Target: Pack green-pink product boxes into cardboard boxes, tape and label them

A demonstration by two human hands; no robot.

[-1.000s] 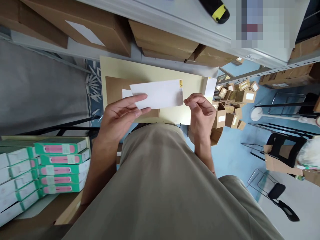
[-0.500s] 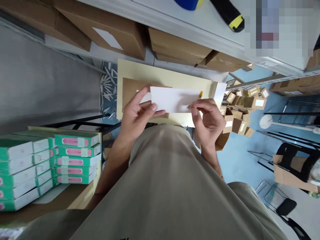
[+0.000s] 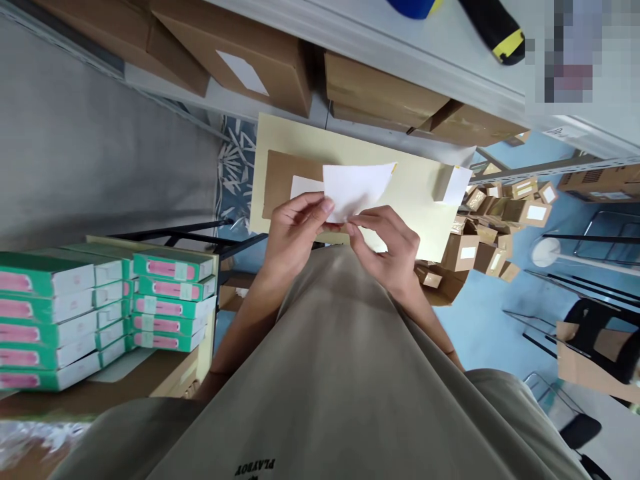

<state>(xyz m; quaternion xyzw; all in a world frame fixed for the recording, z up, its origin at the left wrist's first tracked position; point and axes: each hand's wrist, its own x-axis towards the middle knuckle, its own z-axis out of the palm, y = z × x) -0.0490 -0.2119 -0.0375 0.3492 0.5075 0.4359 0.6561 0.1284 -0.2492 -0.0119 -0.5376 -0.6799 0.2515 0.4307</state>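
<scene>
A small white paper sheet (image 3: 356,185) with a yellow mark at its far right corner is held in both hands above the cream tabletop (image 3: 400,167). Its left edge is pinched between thumb and fingers of my left hand (image 3: 295,233). My right hand (image 3: 387,250) pinches the near edge close to the left fingertips, and the sheet curves upward on the right. Beneath it lies a flat brown cardboard box (image 3: 287,167) with a white label (image 3: 305,187), partly covered by the sheet and my left hand.
A white stack (image 3: 456,185) stands at the tabletop's right end. Brown cartons (image 3: 385,83) sit under the grey shelf (image 3: 450,60), which carries a black-and-yellow-handled tool (image 3: 495,33). Green-and-pink boxes (image 3: 170,307) are piled at left. Small cartons (image 3: 490,227) lie heaped on the right.
My right hand has moved left along the sheet's near edge toward my left hand. The sheet, flat and stretched before, is now bent. The whole view has shifted slightly.
</scene>
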